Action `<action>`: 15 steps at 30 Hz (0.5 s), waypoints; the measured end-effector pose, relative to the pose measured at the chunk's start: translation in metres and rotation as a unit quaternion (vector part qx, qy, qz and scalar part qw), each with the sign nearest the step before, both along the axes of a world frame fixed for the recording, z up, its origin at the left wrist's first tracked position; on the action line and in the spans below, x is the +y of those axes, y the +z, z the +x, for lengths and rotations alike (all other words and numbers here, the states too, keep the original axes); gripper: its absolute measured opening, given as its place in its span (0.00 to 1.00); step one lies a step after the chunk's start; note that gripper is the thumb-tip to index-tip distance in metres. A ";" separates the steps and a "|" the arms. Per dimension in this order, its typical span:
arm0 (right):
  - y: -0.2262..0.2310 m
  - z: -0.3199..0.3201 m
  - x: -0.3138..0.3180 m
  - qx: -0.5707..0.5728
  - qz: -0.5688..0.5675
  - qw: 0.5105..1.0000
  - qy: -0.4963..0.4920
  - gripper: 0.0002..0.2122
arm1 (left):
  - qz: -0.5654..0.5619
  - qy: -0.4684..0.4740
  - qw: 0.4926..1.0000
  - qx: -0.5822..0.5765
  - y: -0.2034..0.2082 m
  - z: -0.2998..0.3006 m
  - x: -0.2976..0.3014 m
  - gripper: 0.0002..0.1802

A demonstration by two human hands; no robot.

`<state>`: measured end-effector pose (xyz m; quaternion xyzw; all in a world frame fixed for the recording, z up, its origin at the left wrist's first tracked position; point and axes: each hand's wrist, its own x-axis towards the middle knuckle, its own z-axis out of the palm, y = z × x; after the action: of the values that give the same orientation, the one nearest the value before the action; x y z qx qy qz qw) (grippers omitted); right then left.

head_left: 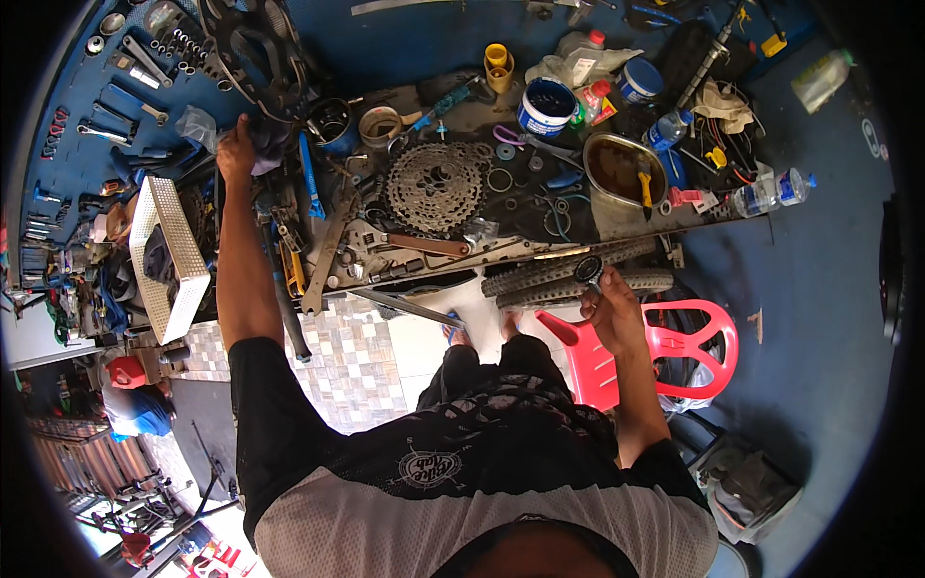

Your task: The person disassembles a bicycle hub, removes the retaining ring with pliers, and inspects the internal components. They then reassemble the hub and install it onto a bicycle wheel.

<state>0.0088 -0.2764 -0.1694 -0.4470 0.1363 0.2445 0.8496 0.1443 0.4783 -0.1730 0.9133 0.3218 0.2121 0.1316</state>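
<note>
At the back left of the workbench, my left hand [234, 151] is closed at the edge of a dark rag [274, 146], its arm stretched out. My right hand [613, 310] pinches a small round black ring-shaped part [588, 270] between thumb and fingers, in front of the bench edge. A large bicycle cassette [436, 187] lies flat on the dark bench mat, between my two hands. Just before it rests a tool with a brown handle [429, 244]. Small rings and washers, among them a thin ring [499, 179], are scattered to its right.
A metal pan [624, 171] of brown liquid with a yellow-handled brush stands right of the cassette, near a blue-white tub [547, 106]. A perforated white basket [171, 260] is at left. Tyres [578, 276] and a red chair [689, 349] sit below the bench. Another person [135, 395] is far left.
</note>
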 end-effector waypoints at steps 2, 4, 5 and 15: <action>0.003 -0.004 -0.002 0.003 -0.008 1.000 -0.012 0.13 | -0.034 0.001 0.999 0.010 0.008 0.007 -0.025 0.43; 0.007 -0.004 0.001 0.003 -0.007 1.000 -0.016 0.13 | -0.038 0.000 0.999 0.006 0.017 0.001 -0.028 0.44; 0.009 -0.003 0.005 0.002 -0.001 1.000 -0.014 0.14 | -0.036 0.006 0.999 0.004 0.019 -0.006 -0.021 0.45; 0.009 -0.004 0.019 -0.008 0.048 0.999 -0.013 0.15 | -0.060 0.008 0.997 0.052 0.055 -0.045 -0.033 0.49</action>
<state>0.0048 -0.2573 -0.1607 -0.4055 0.1235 0.2367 0.8743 0.0990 0.4457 -0.1177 0.9108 0.3480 0.1456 0.1678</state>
